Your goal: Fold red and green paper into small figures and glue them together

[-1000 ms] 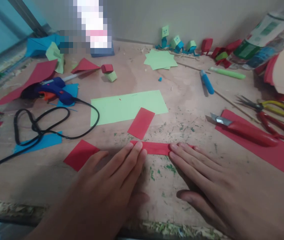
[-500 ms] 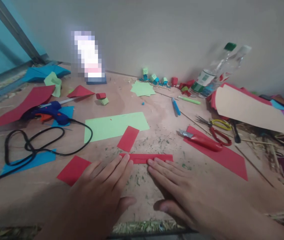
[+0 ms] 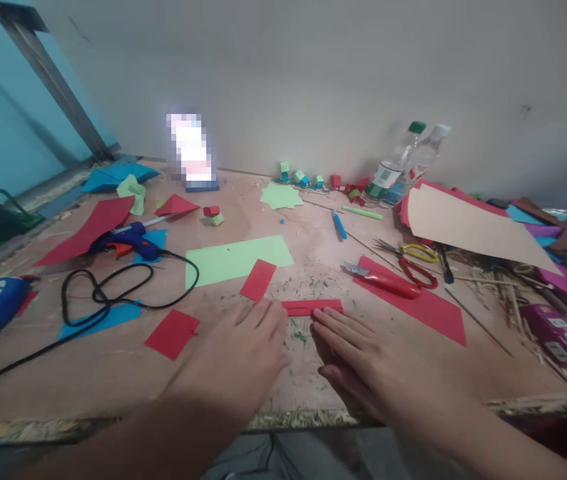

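A narrow folded strip of red paper lies on the wooden table near its front edge. My left hand lies flat with fingers stretched out, its fingertips over the strip's left end. My right hand is flat too, fingertips touching the strip's right part from below. Neither hand grips anything. A small red paper rectangle lies just beyond the strip, partly over a light green sheet. Another red piece sits to the left of my left hand.
A blue glue gun with a looped black cord lies at the left. A red utility knife rests on a long red sheet, with scissors behind. Plastic bottles, small paper figures and coloured paper stacks line the back and right.
The view has tilted up and pulled back, showing more wall and the table's front edge. My left hand has slid right along the strip, covering more of its left end.
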A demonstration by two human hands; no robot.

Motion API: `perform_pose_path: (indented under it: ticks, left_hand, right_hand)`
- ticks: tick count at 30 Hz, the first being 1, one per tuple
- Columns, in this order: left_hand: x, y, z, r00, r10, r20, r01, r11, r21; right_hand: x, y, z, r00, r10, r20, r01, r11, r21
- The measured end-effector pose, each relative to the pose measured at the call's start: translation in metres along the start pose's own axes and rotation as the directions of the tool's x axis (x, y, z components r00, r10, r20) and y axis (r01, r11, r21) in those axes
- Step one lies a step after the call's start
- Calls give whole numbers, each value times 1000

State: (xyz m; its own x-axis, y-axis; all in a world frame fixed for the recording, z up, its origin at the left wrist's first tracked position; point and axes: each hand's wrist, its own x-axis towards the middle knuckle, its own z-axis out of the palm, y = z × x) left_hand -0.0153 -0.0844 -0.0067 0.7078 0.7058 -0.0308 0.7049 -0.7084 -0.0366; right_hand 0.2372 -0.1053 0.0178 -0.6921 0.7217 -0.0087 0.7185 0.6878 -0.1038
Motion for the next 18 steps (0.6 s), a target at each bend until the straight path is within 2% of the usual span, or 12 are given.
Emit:
perform_pose_path:
  ticks: [4, 7, 11, 15, 18]
  left_hand:
    - [28, -6, -5, 982, 187, 31, -176, 961, -214]
    - [34, -11, 4, 978, 198, 61, -173, 944, -279]
    - [34, -11, 16, 977, 188, 97, -154, 947, -282]
    - [34, -9, 31, 978, 198, 63, -176, 949, -260]
    - [33, -10, 39, 979, 206, -12, -203, 953, -226]
  right_hand:
    - [1, -2, 5, 1000, 13, -23, -13, 1000, -14]
    - [-2, -1, 8, 997, 24, -74, -25, 1000, -15]
    - [-8, 3, 18, 989, 49, -136, -58, 997, -58]
    - [-12, 3, 29, 983, 58, -175, -68, 997, -48]
    - [-12, 2, 32, 977, 73, -202, -82, 996, -37]
